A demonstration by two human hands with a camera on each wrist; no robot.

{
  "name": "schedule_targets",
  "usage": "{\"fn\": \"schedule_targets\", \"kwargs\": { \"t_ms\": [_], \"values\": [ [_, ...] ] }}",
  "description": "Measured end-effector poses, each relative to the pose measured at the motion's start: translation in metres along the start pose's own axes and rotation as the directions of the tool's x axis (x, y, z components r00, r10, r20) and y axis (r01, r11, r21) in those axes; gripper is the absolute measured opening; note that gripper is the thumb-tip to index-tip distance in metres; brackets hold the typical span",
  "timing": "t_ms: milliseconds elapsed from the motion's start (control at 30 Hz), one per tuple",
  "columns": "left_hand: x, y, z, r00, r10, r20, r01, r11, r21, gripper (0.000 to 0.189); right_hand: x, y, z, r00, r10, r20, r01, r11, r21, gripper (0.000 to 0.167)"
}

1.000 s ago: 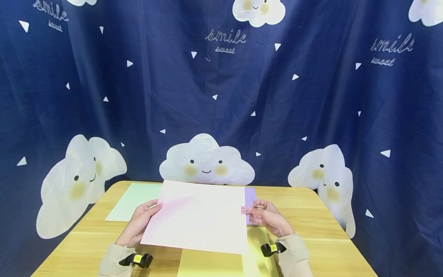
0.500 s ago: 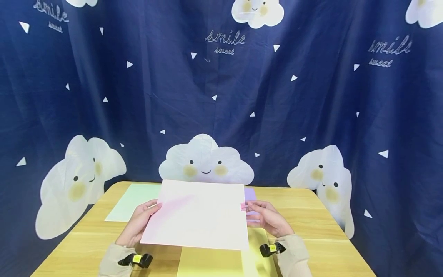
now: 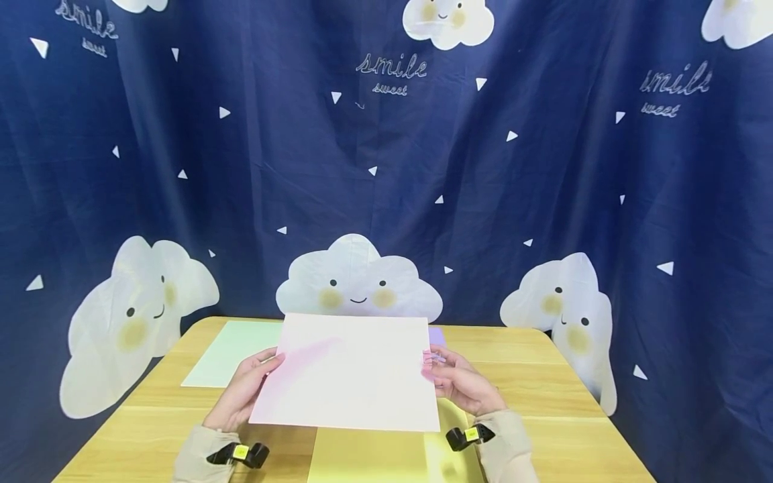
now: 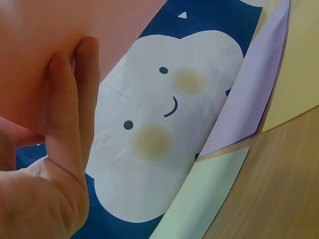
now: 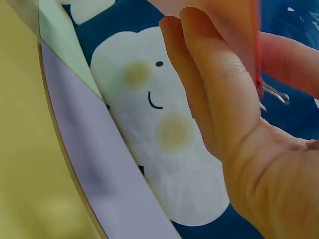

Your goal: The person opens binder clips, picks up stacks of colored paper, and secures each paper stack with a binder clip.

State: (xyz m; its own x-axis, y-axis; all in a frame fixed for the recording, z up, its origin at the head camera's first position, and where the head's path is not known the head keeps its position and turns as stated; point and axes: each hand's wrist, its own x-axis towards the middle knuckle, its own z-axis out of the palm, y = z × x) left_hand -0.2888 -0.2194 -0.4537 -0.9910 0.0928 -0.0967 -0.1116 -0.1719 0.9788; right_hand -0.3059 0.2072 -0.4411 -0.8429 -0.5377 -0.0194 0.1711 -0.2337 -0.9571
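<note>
A pale pink sheet of paper [image 3: 350, 376] is held up over the table, tilted toward the head camera. My left hand [image 3: 246, 386] pinches its left edge, thumb on the near face; the left wrist view shows straight fingers [image 4: 65, 99] against the back. My right hand [image 3: 465, 382] pinches the right edge, thumb on the near face and fingers [image 5: 224, 89] behind. Right at that thumb, a small pink binder clip [image 3: 427, 357] sits on the edge, its wire handles [image 5: 276, 93] pointing outward. The sheet hides part of the table.
On the wooden table [image 3: 543, 402] lie a mint green sheet [image 3: 226, 352] at back left, a purple sheet [image 5: 94, 149] at the back, mostly hidden in the head view, and a yellow sheet [image 3: 374, 456] in front. A dark blue cloud-print curtain [image 3: 386, 201] hangs behind.
My right hand has moved from the clip's handles onto the sheet's right edge, and its thumb now lies on the paper. The sheet's lower right corner has risen slightly. My left hand keeps its hold.
</note>
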Motion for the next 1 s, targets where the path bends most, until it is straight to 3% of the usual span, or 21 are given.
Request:
{"fn": "schedule_targets", "kwargs": {
  "t_ms": [200, 633, 1000],
  "values": [
    [-0.0009, -0.0012, 0.0025, 0.999, 0.006, 0.032, -0.006, 1.0, -0.025, 0.057, 0.0043, 0.0056, 0.0012, 0.999, -0.002, 0.047, 0.003, 1.0, -0.005, 0.069],
    [-0.0029, 0.0031, 0.0026, 0.997, -0.007, 0.072, 0.007, 1.0, -0.003, 0.065, 0.006, 0.0088, -0.0002, 0.995, -0.043, 0.086, 0.041, 0.999, 0.022, 0.058],
    [-0.0061, 0.0019, 0.0026, 0.976, 0.021, 0.215, -0.026, 0.999, 0.022, 0.063, 0.0052, 0.0082, -0.002, 0.996, -0.024, 0.08, 0.019, 0.998, 0.054, 0.066]
  ]
}}
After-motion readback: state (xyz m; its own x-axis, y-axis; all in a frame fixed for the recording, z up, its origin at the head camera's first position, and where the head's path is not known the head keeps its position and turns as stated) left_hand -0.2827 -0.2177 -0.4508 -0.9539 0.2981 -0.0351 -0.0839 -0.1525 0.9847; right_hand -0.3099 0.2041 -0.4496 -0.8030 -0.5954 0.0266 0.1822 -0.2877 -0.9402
